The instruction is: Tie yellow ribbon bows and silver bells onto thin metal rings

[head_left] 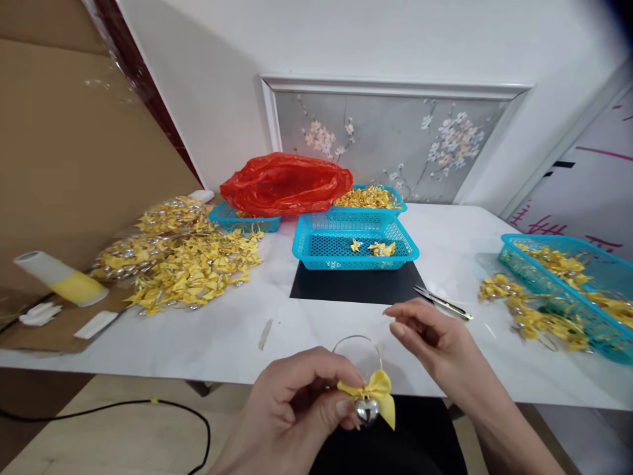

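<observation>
I see my left hand (291, 406) low before the bench (316, 330), its fingers (341, 404) pinching a yellow bow (378, 389) with a silver bell (366, 410) under it. A thin loop (357, 342) rises from the bow. My right hand (435, 336) is just right of the loop, fingers loosely curled, holding nothing. Scissors (442, 303) lie beyond the right fingers, and a blue basket (353, 241) further behind.

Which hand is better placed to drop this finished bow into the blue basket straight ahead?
Probably left: the left hand already pinches the yellow bow; the right hand is empty, though nearer the basket.
</observation>
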A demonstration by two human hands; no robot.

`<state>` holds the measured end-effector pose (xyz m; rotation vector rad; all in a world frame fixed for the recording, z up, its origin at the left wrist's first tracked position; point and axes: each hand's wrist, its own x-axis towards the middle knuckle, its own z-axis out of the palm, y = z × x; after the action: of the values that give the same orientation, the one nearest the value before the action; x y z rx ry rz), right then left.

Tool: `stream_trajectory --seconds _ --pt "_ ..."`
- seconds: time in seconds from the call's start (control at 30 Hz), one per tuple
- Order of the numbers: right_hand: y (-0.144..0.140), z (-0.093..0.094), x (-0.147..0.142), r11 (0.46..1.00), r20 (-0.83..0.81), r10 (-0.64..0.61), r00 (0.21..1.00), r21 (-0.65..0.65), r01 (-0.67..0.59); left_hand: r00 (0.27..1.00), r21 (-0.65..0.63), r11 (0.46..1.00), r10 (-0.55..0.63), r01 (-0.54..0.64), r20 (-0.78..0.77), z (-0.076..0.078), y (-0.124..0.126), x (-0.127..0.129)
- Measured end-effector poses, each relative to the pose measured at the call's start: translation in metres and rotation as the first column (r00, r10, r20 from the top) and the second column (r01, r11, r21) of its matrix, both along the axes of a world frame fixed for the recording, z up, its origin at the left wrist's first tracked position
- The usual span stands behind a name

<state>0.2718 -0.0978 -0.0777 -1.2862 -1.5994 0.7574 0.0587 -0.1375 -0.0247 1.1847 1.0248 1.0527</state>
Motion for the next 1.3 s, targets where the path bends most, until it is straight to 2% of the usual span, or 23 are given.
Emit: stream_trajectory --seconds 0.1,0.17,0.23,0.33,0.5,0.6,0.67,0.77,0.87,0.93,1.03,1.23,1.3 --pt "-0.020 0.011 -0.012 0.971 -0.193 0.159 0.968 -0.149 -0.189 0.996 0.088 0.994 0.073 -0.068 -0.054 0.001 -0.001 0.000" --pt "-0.032 0.018 -0.022 0.903 -0.401 0.256 0.880 -0.226 -0.366 0.989 0.154 0.986 0.083 -0.064 -0.124 0.001 -0.001 -0.001" --pt "-0.041 0.023 -0.031 0.855 -0.522 0.276 0.807 -0.251 -0.454 0.974 0.207 0.978 0.058 -0.011 -0.221 0.000 0.000 -0.003" --pt "-0.044 0.028 -0.041 0.884 -0.504 0.256 0.825 -0.224 -0.411 0.963 0.158 0.986 0.000 0.044 -0.268 -0.001 0.002 -0.006" --pt "-0.043 0.029 -0.046 0.954 -0.370 0.196 0.908 -0.144 -0.264 1.000 -0.014 1.000 -0.022 0.022 -0.002 -0.001 0.003 -0.002" --pt "-0.042 0.027 -0.044 0.965 -0.345 0.183 0.921 -0.116 -0.235 0.999 -0.054 0.998 -0.023 0.025 0.034 0.000 0.003 0.000" --pt "-0.041 0.027 -0.041 0.956 -0.354 0.208 0.912 -0.122 -0.265 0.999 -0.063 0.997 -0.035 0.035 0.006 0.002 0.003 0.000" --pt "-0.038 0.031 -0.037 0.939 -0.371 0.243 0.896 -0.142 -0.314 0.994 -0.023 0.998 -0.068 0.066 -0.080 0.004 0.005 -0.003" --pt "-0.036 0.037 -0.037 0.959 -0.327 0.192 0.925 -0.139 -0.248 0.981 0.096 0.990 -0.086 0.104 -0.176 0.004 0.007 -0.004" --pt "-0.036 0.039 -0.041 0.971 -0.313 0.160 0.936 -0.121 -0.206 0.980 0.158 0.981 -0.079 0.109 -0.181 0.003 0.008 -0.005" --pt "-0.037 0.039 -0.046 0.980 -0.347 0.136 0.928 -0.092 -0.177 0.987 0.153 0.982 -0.085 0.106 -0.138 -0.001 0.009 -0.003" --pt "-0.039 0.033 -0.049 0.987 -0.386 0.119 0.915 -0.054 -0.152 0.986 0.220 0.975 0.054 -0.019 -0.155 -0.004 0.003 0.003" --pt "-0.039 0.030 -0.048 0.989 -0.349 0.135 0.928 -0.013 -0.149 0.987 0.184 0.982 0.074 -0.047 -0.145 -0.003 0.000 0.002"
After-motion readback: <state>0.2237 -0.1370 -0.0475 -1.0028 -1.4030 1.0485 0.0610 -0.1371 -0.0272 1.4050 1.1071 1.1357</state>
